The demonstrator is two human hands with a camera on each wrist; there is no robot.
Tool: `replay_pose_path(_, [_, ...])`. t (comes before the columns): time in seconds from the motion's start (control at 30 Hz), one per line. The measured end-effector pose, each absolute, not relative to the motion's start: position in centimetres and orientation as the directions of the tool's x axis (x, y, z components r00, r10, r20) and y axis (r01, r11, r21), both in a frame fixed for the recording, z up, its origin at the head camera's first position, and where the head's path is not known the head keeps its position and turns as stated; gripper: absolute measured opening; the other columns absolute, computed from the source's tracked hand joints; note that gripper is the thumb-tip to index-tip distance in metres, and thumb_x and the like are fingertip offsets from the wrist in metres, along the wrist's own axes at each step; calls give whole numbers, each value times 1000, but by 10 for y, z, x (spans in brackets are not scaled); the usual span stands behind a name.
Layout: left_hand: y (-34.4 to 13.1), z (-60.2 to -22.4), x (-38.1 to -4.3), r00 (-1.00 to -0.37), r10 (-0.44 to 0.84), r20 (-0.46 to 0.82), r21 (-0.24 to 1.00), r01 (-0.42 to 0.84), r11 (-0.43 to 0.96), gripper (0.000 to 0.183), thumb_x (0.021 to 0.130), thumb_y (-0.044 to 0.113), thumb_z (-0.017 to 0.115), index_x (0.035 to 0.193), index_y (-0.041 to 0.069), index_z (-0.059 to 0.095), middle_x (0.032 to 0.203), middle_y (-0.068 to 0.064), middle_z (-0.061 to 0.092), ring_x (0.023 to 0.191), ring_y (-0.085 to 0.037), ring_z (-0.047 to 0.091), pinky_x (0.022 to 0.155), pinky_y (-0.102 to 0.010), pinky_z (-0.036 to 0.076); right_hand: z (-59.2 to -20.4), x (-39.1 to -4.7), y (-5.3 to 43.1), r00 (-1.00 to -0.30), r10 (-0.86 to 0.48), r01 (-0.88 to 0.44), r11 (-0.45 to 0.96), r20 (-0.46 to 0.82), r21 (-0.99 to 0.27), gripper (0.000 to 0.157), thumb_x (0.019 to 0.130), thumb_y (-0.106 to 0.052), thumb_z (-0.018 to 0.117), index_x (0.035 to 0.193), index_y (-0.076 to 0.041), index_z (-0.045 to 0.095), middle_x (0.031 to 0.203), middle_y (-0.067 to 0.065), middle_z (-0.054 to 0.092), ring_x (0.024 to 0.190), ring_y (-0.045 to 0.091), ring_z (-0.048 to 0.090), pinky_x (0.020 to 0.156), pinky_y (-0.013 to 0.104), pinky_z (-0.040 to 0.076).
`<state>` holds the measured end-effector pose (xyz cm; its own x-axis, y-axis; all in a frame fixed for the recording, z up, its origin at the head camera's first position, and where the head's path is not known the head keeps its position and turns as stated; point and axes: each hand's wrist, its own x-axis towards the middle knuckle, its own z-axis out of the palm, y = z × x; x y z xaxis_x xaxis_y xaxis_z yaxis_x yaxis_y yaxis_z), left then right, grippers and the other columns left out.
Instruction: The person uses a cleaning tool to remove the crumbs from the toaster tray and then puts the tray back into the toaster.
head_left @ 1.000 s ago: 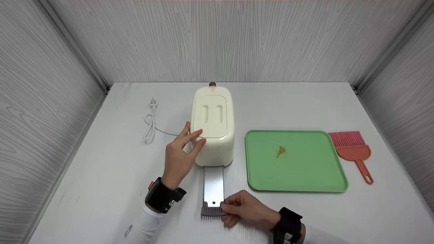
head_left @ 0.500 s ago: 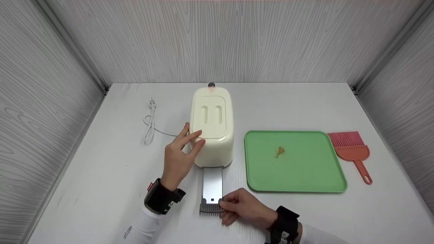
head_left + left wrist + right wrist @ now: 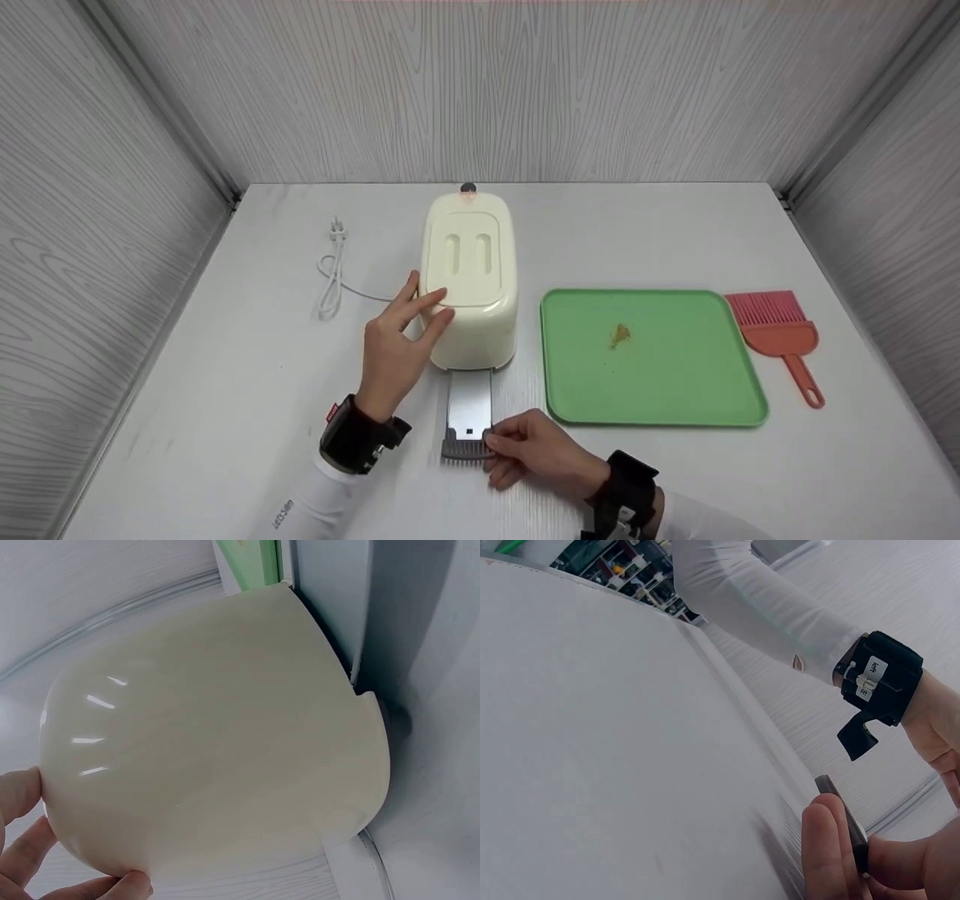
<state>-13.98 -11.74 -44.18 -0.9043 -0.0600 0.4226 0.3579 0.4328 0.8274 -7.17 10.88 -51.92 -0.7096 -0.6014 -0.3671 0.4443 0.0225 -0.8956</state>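
A cream toaster (image 3: 476,334) with a two-grooved lid (image 3: 469,259) stands in the middle of the table. My left hand (image 3: 391,356) holds its near left corner, fingers and thumb spread over the top and front. The left wrist view shows those fingertips on the glossy body (image 3: 217,727). From under the toaster's near end a shiny metal crumb tray (image 3: 469,401) sticks out; its far part is hidden inside. My right hand (image 3: 544,454) pinches the right end of the tray's dark grey, ribbed handle (image 3: 465,450). The handle's edge (image 3: 844,814) shows between thumb and fingers in the right wrist view.
Right of the toaster lies a green tray (image 3: 675,382) bearing a small heap of brown crumbs (image 3: 620,334). A red brush (image 3: 780,337) touches that tray's right edge. On the left, a bundled white power cord (image 3: 331,289) runs to the toaster.
My right hand has moved away from the table's near edge, and the crumb tray has slid a little further into the toaster. My left hand has stayed on the toaster's corner.
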Motion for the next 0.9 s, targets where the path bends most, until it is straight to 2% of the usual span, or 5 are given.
replay_pose_path(0.37, [-118, -444, -140, -899, -56, 434, 826, 373, 422, 33, 93, 28, 80, 122, 12, 77, 151, -20, 51, 138, -32, 53, 109, -49, 49, -520, -75, 106, -725, -568, 448, 40, -389, -893, 26, 106, -10, 57, 119, 11, 65, 94, 25, 74, 68, 18, 75, 68, 34, 64])
replay_pose_path(0.9, [-117, -442, -140, -908, -62, 415, 841, 357, 406, 33, 93, 27, 80, 122, 11, 77, 152, -20, 49, 140, -32, 51, 110, -47, 47, -523, -83, 100, -752, -527, 453, 25, -397, -891, 25, 108, -12, 56, 114, 10, 65, 92, 20, 75, 66, 16, 74, 66, 34, 64])
